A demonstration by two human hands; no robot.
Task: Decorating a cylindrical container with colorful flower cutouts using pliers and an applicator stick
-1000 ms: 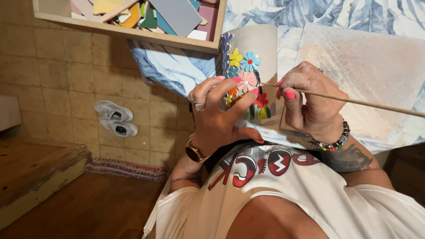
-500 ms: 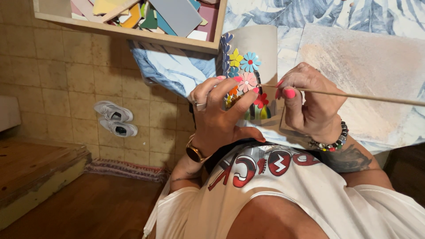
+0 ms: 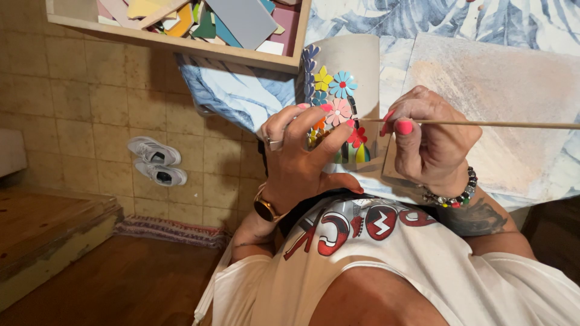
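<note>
A grey curved tile [image 3: 356, 66] decorated with small coloured paper flowers [image 3: 339, 87] stands upright at the table's near edge. My left hand [image 3: 302, 160] grips its lower part, fingertips resting on the pink flower. My right hand [image 3: 432, 142] pinches a thin wooden stick [image 3: 483, 124] that runs out to the right; its tip points at the flowers beside my left fingertips.
A wooden tray [image 3: 181, 42] of coloured card pieces sits at the upper left on a blue leaf-print cloth [image 3: 235, 96]. A pale board [image 3: 507, 90] lies at the right. A pair of white sneakers [image 3: 156, 160] and a striped mat [image 3: 175, 229] are on the tiled floor.
The stick's far end has risen slightly, so it lies nearly level; both hands stay where they were on the tile.
</note>
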